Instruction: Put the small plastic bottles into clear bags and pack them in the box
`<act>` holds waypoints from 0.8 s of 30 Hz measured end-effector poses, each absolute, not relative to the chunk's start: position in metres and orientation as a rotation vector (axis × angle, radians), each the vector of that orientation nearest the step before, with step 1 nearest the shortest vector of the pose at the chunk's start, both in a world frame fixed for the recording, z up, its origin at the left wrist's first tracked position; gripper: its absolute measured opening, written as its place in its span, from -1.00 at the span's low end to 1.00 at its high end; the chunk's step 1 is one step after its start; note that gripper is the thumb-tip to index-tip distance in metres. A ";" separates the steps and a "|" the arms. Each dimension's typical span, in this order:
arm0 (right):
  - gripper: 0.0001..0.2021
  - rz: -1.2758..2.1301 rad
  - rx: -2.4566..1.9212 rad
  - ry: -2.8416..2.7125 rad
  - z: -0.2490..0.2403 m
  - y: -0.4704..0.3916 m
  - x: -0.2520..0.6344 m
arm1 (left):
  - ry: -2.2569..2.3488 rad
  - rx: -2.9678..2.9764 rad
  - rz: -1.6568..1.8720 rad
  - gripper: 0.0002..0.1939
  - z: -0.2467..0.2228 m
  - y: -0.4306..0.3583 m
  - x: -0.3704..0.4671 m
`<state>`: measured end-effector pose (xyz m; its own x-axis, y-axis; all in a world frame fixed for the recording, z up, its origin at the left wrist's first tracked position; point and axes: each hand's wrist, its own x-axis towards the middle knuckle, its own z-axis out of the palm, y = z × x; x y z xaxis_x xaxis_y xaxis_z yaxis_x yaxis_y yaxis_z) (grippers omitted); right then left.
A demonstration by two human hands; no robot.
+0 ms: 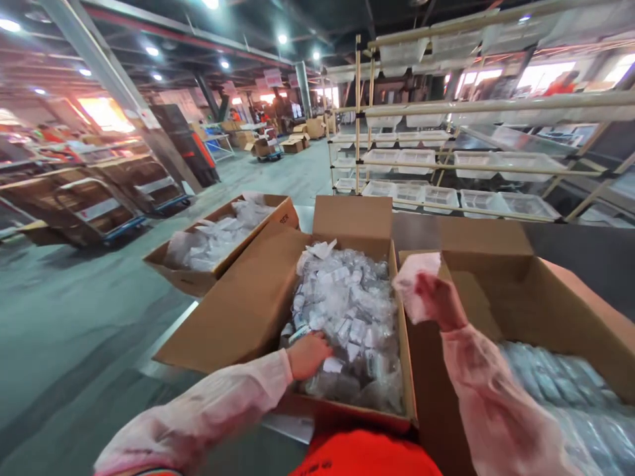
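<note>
My right hand (439, 301) is closed on a whitish translucent plastic packet (417, 281), held up above the wall between two cardboard boxes. The packet is blurred and its contents cannot be made out. My left hand (308, 355) reaches into the middle cardboard box (351, 218), its partly visible fingers apart and bent down over the packets. A heap of small clear plastic packets (347, 301) with white labels fills that box. At the right, an open cardboard box (506, 291) holds rows of clear plastic-wrapped packs (560, 373), partly behind my right sleeve.
Another cardboard box (282, 215) of packets stands to the left, beyond a wide open flap (238, 304). A rack (358, 119) with white plastic trays (417, 158) stands behind the boxes. Trolleys loaded with cartons (94, 205) stand at the left near a slanted-looking pillar (114, 79).
</note>
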<state>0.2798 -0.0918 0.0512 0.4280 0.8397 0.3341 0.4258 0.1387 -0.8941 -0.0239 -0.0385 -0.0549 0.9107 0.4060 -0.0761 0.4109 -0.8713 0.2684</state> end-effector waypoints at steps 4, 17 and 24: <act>-0.87 0.483 -1.578 -1.590 0.002 -0.096 0.244 | 0.676 2.812 -0.058 -0.74 -0.048 -0.052 -0.027; -0.76 -0.062 -1.540 -1.589 -0.028 -0.154 0.233 | 0.588 1.436 0.353 -0.50 -0.024 -0.058 0.071; -0.73 -0.346 -1.508 -1.444 -0.039 -0.167 0.233 | 0.512 0.800 0.271 -0.71 -0.011 -0.055 0.100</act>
